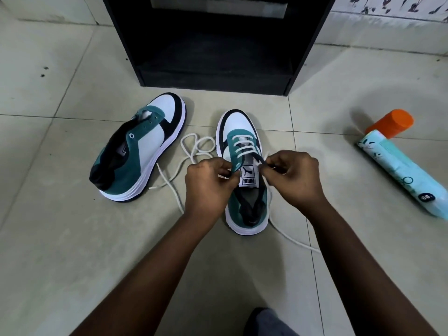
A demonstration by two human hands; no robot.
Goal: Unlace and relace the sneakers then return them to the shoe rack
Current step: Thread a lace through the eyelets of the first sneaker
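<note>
Head view is showing the left hand (208, 183) pinching the teal eyelet flap and the right hand (294, 177) pinching the limp white lace (287, 232) of the sneaker (242, 170) at frame centre, which is best gripped near the stiff tip.

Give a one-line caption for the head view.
Both hands, left and right, thread a lace through one sneaker; the other sneaker lies unlaced.

I'm looking down at a pale tiled floor (72, 238).
Ahead stands a black cabinet (218, 44); top right, floral-patterned wall (392, 4).
</note>
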